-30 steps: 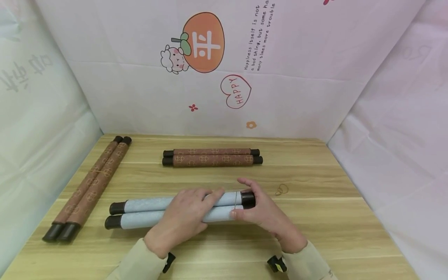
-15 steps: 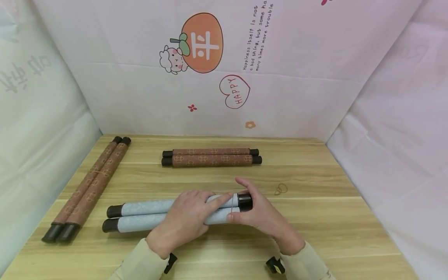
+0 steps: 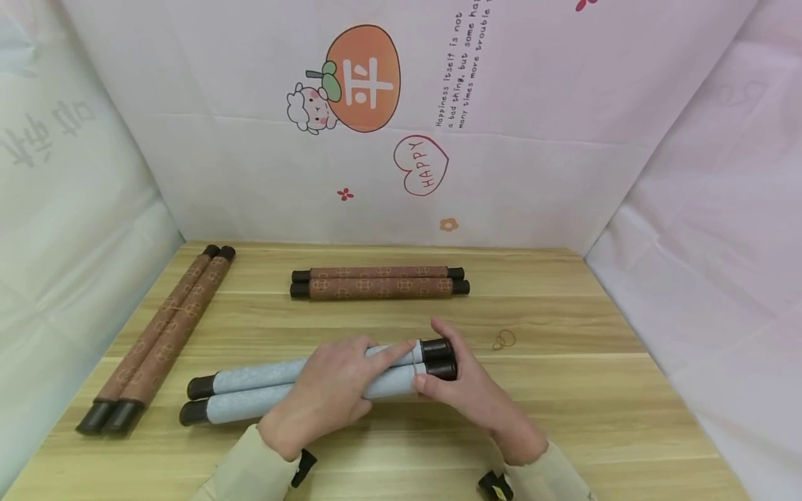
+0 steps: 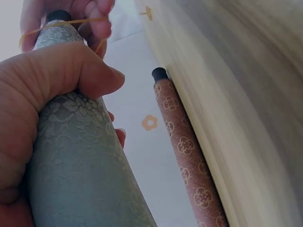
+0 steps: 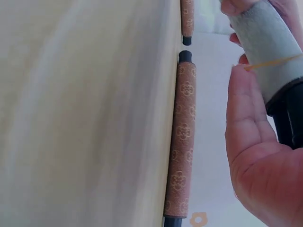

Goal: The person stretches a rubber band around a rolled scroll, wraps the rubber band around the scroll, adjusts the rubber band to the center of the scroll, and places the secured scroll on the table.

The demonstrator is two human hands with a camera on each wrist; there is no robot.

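Observation:
A rolled scroll (image 3: pixel 250 401) in pale blue patterned cloth, with two parallel rollers and black end knobs, is held tilted over the table, its left end nearer the person. My left hand (image 3: pixel 332 379) grips it around the middle, the thumb lying across the cloth in the left wrist view. At the right end, my right hand (image 3: pixel 479 393) curves around the black knobs. Its thumb and fingers hold a thin rubber band (image 4: pixel 66 22) stretched across both rollers, just inboard of the knobs. In the right wrist view the band (image 5: pixel 274 62) runs from a fingertip across the cloth.
A brown patterned scroll (image 3: pixel 382 287) lies crosswise at the back of the wooden table (image 3: pixel 564 431). Another brown scroll (image 3: pixel 166 334), banded at its middle, lies slanted along the left side. Loose rubber bands (image 3: pixel 504 339) lie right of the hands. White cloth walls (image 3: pixel 250 174) enclose the table.
The blue scroll has shifted slightly left and turned, its left end coming nearer the person. Both hands keep their hold, and the band stays near the right-hand knobs.

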